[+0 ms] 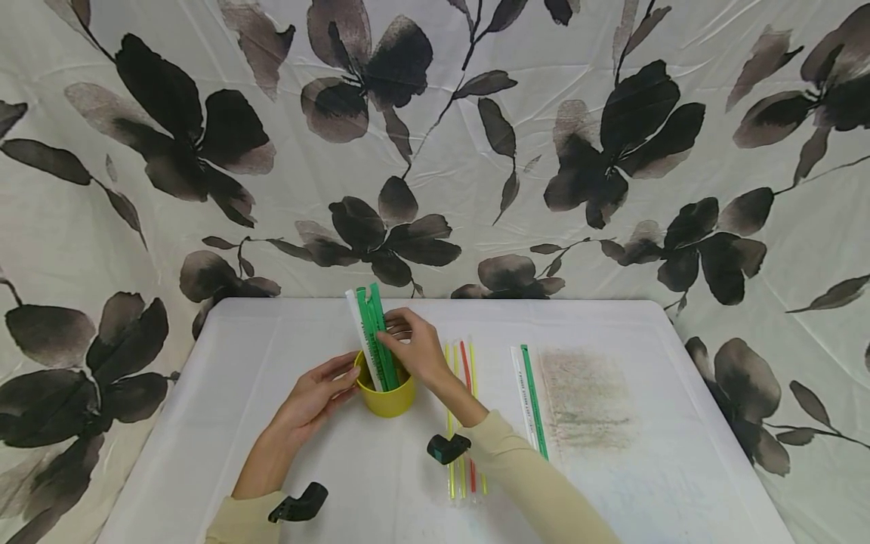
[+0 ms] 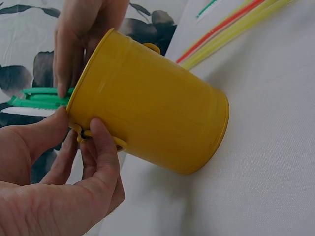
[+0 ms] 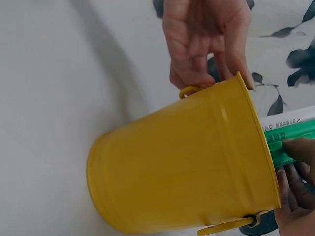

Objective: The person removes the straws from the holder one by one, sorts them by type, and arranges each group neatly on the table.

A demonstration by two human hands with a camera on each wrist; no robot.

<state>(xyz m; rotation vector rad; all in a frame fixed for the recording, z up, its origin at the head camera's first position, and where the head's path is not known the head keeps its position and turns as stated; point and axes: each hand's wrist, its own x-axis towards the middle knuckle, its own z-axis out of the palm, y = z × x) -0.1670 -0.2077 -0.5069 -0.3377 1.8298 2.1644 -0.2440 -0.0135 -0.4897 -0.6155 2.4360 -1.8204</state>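
A small yellow bucket (image 1: 386,402) stands on the white table. My left hand (image 1: 314,399) holds it by the side, thumb at the rim and fingers at the handle's ear (image 2: 83,133). Long, slim green wrapped straws (image 1: 376,336) and a white wrapped straw (image 1: 364,340) stick up out of the bucket, leaning left. With thumb and fingers, my right hand (image 1: 416,349) pinches the green straws just above the rim. In the right wrist view, the thumb lies on a printed green wrapper (image 3: 290,132). The straws' lower ends are hidden inside the bucket.
Right of the bucket lie yellow straws (image 1: 475,370) and a red straw (image 1: 465,363) in clear wrappers, partly under my right forearm. Farther right are another white wrapped straw (image 1: 522,385) and green wrapped straw (image 1: 533,400), beside a brownish smudge (image 1: 587,397). A floral cloth (image 1: 503,257) hangs behind the table.
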